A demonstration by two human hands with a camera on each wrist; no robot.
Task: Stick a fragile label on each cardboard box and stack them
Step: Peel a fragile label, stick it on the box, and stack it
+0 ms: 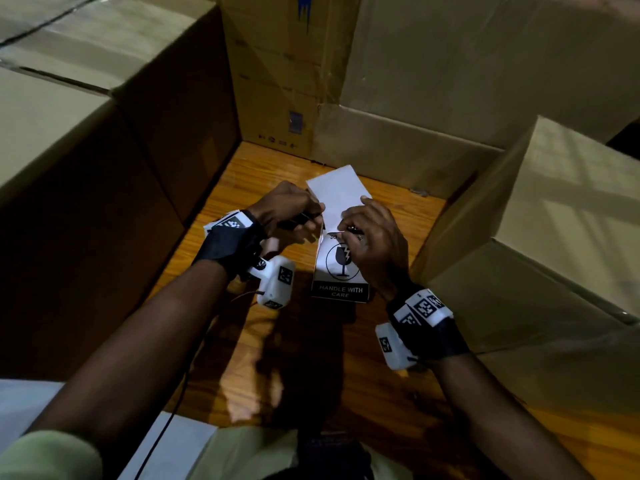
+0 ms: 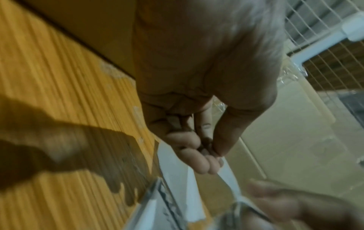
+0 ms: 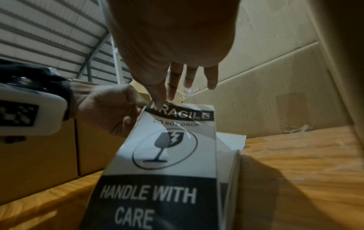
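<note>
A white fragile label (image 1: 341,268) with a broken-glass symbol and "HANDLE WITH CARE" hangs upright between both hands above the wooden surface (image 1: 311,358). My right hand (image 1: 344,228) pinches its top corner with thumb and forefinger, and the corner curls away at the "FRAGILE" band (image 3: 177,114). My left hand (image 1: 317,220) grips the strip's left edge and the blank white backing (image 1: 337,195), which stands up behind. In the left wrist view my fingers (image 2: 197,147) curl round the white paper (image 2: 173,179). More of the label strip (image 3: 228,171) lies folded behind the printed label.
Large cardboard boxes close in on three sides: one at the left (image 1: 52,133), one at the right (image 1: 554,220), and taller ones at the back (image 1: 450,64). A cable (image 1: 162,434) runs down by my left forearm.
</note>
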